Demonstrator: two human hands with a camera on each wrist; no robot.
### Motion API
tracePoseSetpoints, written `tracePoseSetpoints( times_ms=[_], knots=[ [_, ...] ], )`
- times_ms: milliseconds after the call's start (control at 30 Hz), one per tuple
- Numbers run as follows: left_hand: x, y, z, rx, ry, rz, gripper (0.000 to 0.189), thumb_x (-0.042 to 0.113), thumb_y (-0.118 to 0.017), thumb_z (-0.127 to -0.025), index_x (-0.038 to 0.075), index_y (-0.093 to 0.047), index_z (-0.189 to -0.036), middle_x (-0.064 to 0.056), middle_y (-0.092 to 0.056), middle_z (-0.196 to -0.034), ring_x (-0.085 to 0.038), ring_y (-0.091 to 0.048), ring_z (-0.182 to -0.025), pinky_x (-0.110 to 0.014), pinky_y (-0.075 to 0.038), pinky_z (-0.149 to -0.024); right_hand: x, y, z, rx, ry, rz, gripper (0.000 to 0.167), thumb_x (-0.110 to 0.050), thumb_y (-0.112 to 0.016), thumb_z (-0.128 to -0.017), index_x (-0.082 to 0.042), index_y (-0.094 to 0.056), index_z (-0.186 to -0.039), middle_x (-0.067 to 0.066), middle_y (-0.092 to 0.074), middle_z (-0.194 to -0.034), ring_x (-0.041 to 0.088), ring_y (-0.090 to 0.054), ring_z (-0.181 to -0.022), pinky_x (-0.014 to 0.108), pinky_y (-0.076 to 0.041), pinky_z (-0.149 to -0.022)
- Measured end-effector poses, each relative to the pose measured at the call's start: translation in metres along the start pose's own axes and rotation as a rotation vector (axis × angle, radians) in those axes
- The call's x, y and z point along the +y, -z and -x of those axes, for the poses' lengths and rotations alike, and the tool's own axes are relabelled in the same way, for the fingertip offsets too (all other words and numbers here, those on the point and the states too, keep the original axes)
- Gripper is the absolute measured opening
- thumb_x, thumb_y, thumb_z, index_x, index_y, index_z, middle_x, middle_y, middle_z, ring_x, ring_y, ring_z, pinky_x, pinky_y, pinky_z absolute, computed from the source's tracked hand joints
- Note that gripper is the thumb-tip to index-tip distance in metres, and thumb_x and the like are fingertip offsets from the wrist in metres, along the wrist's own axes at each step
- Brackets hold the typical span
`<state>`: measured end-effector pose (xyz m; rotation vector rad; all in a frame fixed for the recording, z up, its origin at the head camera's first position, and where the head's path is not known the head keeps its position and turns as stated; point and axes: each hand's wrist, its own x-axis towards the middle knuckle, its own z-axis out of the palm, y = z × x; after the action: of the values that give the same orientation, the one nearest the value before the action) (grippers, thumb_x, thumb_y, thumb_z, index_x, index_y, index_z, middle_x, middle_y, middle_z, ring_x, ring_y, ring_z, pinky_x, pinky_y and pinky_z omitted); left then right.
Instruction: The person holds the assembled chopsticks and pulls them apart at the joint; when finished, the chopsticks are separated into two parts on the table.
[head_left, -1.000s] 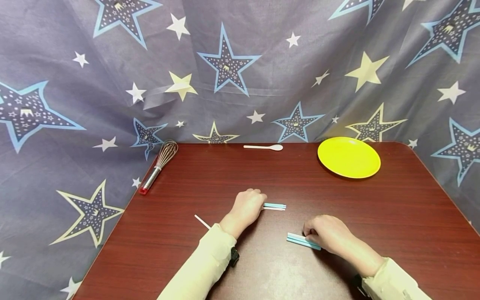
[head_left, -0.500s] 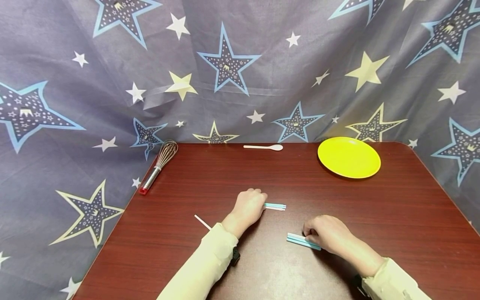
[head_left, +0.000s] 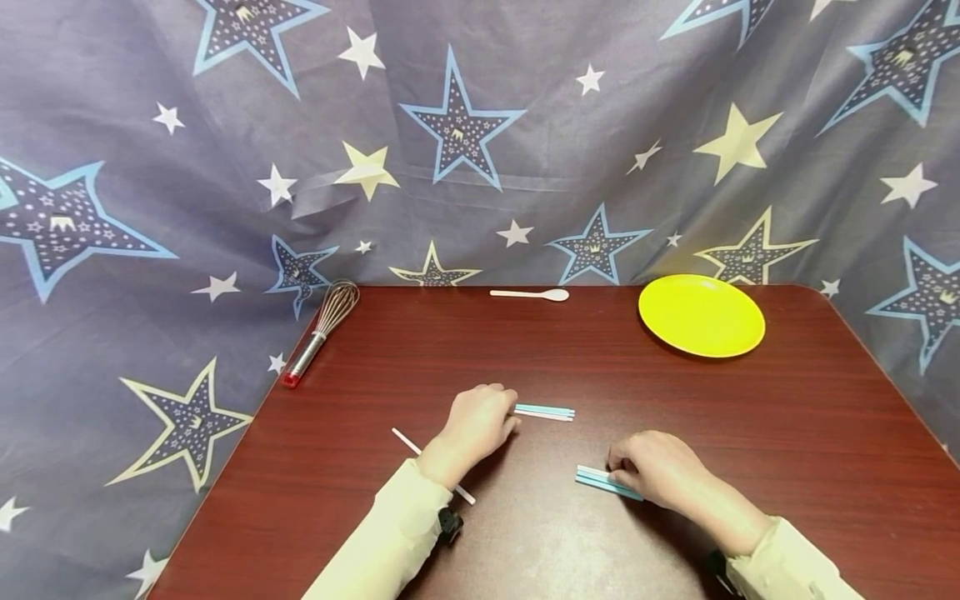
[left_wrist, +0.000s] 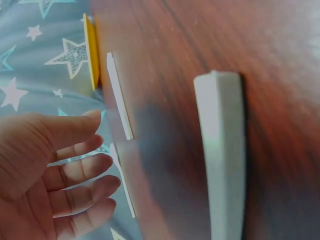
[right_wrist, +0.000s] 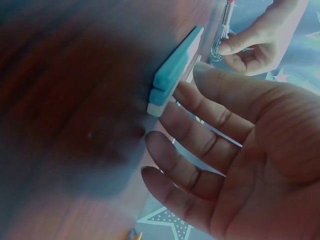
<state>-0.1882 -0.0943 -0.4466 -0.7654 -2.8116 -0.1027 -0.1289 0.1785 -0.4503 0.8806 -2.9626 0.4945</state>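
Sticks [head_left: 596,479], blue-and-white, are lying beside the relaxed right hand [head_left: 657,467]. Left of them, the left hand [head_left: 477,423] is hovering, fingers loose.

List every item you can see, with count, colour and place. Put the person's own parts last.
Table: one, dark red-brown, centre
Cloth: one, grey-blue with stars, behind the table
Whisk: one, silver with red handle end, table's far left
Spoon: one, white, middle of the far edge
Plate: one, yellow, far right
Farther stick bundle: one, blue and white, table's middle
Nearer stick bundle: one, blue and white, right of middle
Single stick: one, white, beneath the left wrist
Wrist devices: two, black, worn on the wrists
Sleeves: two, cream, forearms
Left hand: one, bare, by the farther bundle's left end
Right hand: one, bare, at the nearer bundle
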Motion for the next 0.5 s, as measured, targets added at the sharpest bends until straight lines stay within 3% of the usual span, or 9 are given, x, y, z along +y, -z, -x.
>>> tracePoseSetpoints(
  times_ms=[300,500],
  knots=[
    [-0.013,0.014,0.023,0.018,0.005,0.093,0.013,0.028,-0.077,-0.081,0.022,-0.066,-0.080,0.007,-0.057,-0.073,-0.016,-0.062,-0.070,-0.036,-0.049,-0.057,-0.004,0.005,0.002,0.041,-0.008,0.004,0.010,-0.024,-0.078,-0.080,-0.026,-0.069,-0.078,-0.020,-0.052,-0.066,0.000,-0.042,-0.060,0.025,-0.037,-0.053],
    [-0.032,0.019,0.041,0.035,0.062,0.146,0.011,0.021,-0.077,-0.080,0.023,-0.066,-0.080,0.007,-0.058,-0.074,-0.017,-0.063,-0.071,-0.038,-0.049,-0.060,-0.004,0.008,0.003,0.059,-0.004,0.000,0.008,-0.024,-0.078,-0.081,-0.026,-0.070,-0.080,-0.021,-0.057,-0.070,0.000,-0.048,-0.063,0.027,-0.041,-0.055]
  ],
)
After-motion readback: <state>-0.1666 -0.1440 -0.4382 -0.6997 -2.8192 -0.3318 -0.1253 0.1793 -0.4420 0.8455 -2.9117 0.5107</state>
